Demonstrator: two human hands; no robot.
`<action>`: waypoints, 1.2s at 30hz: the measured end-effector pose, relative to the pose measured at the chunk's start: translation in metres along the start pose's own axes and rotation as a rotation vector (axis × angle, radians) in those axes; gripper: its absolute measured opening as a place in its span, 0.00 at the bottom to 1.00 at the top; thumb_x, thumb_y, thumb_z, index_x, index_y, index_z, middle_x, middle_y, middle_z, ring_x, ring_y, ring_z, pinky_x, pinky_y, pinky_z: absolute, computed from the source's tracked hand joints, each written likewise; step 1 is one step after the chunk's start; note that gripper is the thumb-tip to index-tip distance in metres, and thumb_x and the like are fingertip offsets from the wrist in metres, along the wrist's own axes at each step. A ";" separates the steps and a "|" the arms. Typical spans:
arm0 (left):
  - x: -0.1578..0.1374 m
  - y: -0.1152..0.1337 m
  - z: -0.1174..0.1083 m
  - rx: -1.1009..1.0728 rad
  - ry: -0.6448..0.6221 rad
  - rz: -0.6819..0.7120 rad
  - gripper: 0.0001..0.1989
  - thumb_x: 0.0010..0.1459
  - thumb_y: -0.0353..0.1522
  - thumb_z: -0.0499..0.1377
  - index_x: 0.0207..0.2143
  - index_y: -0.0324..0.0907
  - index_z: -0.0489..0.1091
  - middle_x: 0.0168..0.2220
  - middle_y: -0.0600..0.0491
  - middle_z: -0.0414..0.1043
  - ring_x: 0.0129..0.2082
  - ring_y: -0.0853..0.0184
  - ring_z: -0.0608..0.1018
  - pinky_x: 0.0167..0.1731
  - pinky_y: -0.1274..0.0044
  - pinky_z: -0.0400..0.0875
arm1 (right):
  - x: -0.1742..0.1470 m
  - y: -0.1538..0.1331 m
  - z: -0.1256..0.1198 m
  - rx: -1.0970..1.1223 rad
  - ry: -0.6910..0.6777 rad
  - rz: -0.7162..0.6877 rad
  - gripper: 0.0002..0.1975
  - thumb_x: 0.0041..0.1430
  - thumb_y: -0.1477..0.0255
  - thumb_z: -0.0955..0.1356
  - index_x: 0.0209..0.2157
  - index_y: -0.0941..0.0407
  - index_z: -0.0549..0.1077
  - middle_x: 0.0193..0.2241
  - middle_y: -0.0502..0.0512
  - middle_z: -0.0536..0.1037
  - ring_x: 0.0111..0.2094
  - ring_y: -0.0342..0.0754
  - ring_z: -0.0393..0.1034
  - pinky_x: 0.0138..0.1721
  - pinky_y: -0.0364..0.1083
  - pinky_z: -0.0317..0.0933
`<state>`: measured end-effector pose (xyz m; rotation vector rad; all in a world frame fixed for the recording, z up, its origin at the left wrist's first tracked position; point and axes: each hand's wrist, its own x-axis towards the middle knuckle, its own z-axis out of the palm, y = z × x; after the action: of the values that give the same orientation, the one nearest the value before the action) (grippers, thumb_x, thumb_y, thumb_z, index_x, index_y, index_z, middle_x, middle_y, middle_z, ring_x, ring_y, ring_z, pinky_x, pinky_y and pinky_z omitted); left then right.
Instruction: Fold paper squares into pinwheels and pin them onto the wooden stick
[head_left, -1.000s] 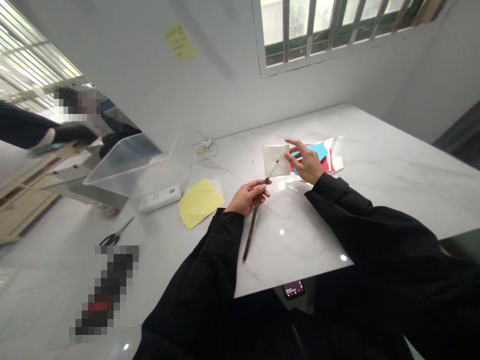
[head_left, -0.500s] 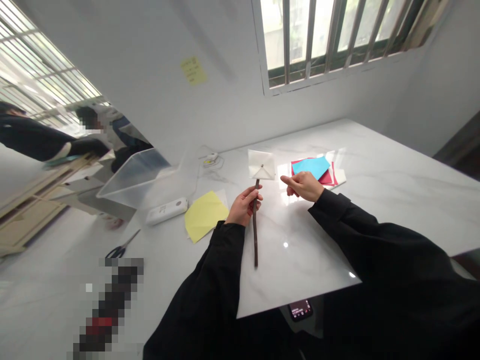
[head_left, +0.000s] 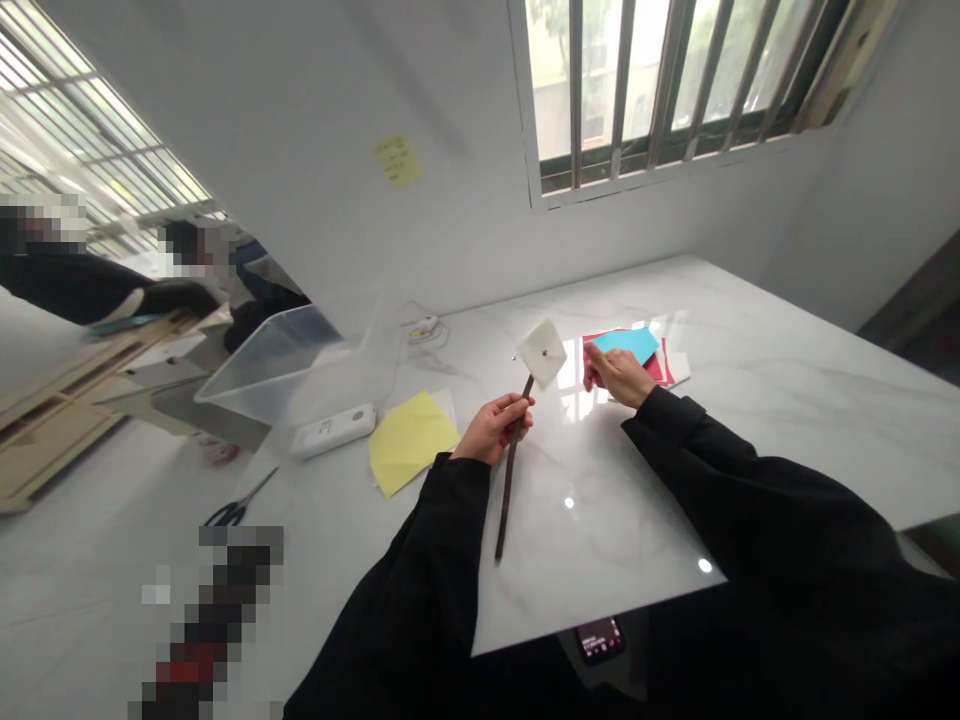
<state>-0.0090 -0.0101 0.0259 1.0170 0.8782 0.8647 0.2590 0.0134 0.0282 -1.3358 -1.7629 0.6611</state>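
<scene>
My left hand (head_left: 495, 428) is closed around the dark stick (head_left: 510, 480) of a white paper pinwheel. The pinwheel's head (head_left: 551, 345) sits at the upper end of the stick, with a small dark pin at its middle. It stands over the table, and the stick slants down toward the front edge. To the right of the pinwheel, my right hand (head_left: 619, 375) hovers with nothing in it, apart from the paper. One finger points out to the left and the others are partly curled. Behind this hand lie sheets of blue paper (head_left: 630, 343) and red paper (head_left: 661, 365).
Yellow paper (head_left: 409, 440) lies left of my left hand, beside a white oblong device (head_left: 334, 432). Farther left are scissors (head_left: 240, 503) and a clear plastic bin (head_left: 277, 360). A phone (head_left: 600, 638) shows below the table edge. Other people are at the far left.
The pinwheel has turned and its stick now leans, top to the right and lower end to the left. My right hand has shifted slightly right, away from the pinwheel.
</scene>
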 end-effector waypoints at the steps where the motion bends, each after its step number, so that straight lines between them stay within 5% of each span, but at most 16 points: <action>1: 0.000 0.001 -0.001 -0.005 0.004 0.001 0.26 0.44 0.45 0.77 0.38 0.37 0.76 0.25 0.55 0.72 0.22 0.76 0.71 0.23 0.82 0.61 | 0.001 0.001 0.000 -0.009 -0.041 0.009 0.43 0.68 0.39 0.51 0.18 0.55 0.72 0.16 0.53 0.69 0.22 0.47 0.65 0.35 0.48 0.60; 3: -0.001 0.001 -0.002 -0.018 0.012 0.005 0.26 0.44 0.44 0.77 0.38 0.37 0.76 0.25 0.55 0.72 0.22 0.76 0.71 0.23 0.83 0.61 | 0.001 0.002 0.001 -0.008 -0.060 0.018 0.43 0.67 0.37 0.50 0.13 0.54 0.65 0.15 0.54 0.68 0.21 0.47 0.64 0.34 0.48 0.59; 5: -0.001 0.002 -0.002 -0.024 0.020 0.003 0.26 0.44 0.44 0.77 0.38 0.37 0.76 0.25 0.55 0.72 0.22 0.76 0.70 0.23 0.83 0.60 | 0.001 0.003 0.003 -0.013 0.001 0.010 0.43 0.67 0.37 0.51 0.17 0.54 0.70 0.18 0.54 0.70 0.23 0.48 0.66 0.34 0.48 0.58; 9: -0.001 0.001 -0.003 -0.034 0.031 -0.015 0.25 0.44 0.44 0.77 0.38 0.37 0.76 0.24 0.55 0.72 0.21 0.76 0.70 0.22 0.83 0.60 | 0.000 0.002 0.005 -0.036 0.093 -0.033 0.41 0.69 0.39 0.52 0.41 0.56 0.82 0.23 0.53 0.74 0.28 0.51 0.71 0.35 0.47 0.59; 15: -0.002 0.000 -0.004 -0.041 0.013 -0.043 0.26 0.44 0.44 0.78 0.38 0.37 0.76 0.24 0.55 0.72 0.22 0.76 0.70 0.22 0.83 0.59 | -0.005 -0.005 -0.002 0.007 0.100 0.004 0.42 0.69 0.41 0.55 0.67 0.58 0.69 0.21 0.50 0.71 0.27 0.53 0.70 0.35 0.48 0.60; 23: -0.005 0.003 -0.003 -0.056 0.037 -0.030 0.26 0.44 0.45 0.78 0.39 0.38 0.75 0.24 0.55 0.72 0.23 0.75 0.70 0.24 0.82 0.59 | -0.003 -0.005 0.010 0.300 0.068 0.170 0.44 0.65 0.37 0.56 0.60 0.59 0.73 0.18 0.46 0.66 0.20 0.46 0.61 0.26 0.46 0.58; 26: -0.005 0.004 -0.003 -0.060 0.048 -0.017 0.26 0.44 0.44 0.78 0.39 0.38 0.75 0.24 0.55 0.72 0.23 0.75 0.70 0.24 0.82 0.59 | -0.004 -0.008 0.018 0.458 -0.232 0.256 0.44 0.63 0.34 0.54 0.37 0.58 0.80 0.15 0.46 0.62 0.16 0.43 0.53 0.20 0.44 0.50; 29: -0.005 0.004 -0.004 -0.058 0.062 -0.007 0.27 0.44 0.45 0.78 0.39 0.38 0.75 0.24 0.55 0.72 0.23 0.75 0.70 0.25 0.82 0.59 | -0.004 -0.009 0.022 0.410 -0.416 0.221 0.43 0.63 0.34 0.53 0.13 0.55 0.64 0.11 0.49 0.57 0.16 0.40 0.51 0.21 0.45 0.48; 32: -0.005 0.005 -0.006 -0.062 0.069 -0.004 0.28 0.42 0.45 0.78 0.39 0.38 0.75 0.24 0.55 0.72 0.23 0.75 0.70 0.25 0.82 0.60 | -0.002 -0.004 0.022 0.393 -0.261 0.198 0.42 0.62 0.34 0.55 0.11 0.53 0.58 0.11 0.49 0.56 0.16 0.40 0.51 0.22 0.45 0.49; 36: -0.005 0.005 -0.007 -0.060 0.064 -0.014 0.28 0.43 0.45 0.78 0.39 0.38 0.75 0.25 0.55 0.72 0.23 0.75 0.70 0.25 0.82 0.60 | 0.001 0.004 0.021 0.433 -0.087 0.258 0.40 0.59 0.32 0.57 0.25 0.56 0.72 0.14 0.45 0.57 0.17 0.42 0.52 0.21 0.45 0.50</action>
<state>-0.0179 -0.0108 0.0295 0.9342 0.9067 0.9104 0.2430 0.0169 0.0143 -1.2490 -1.4137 1.1846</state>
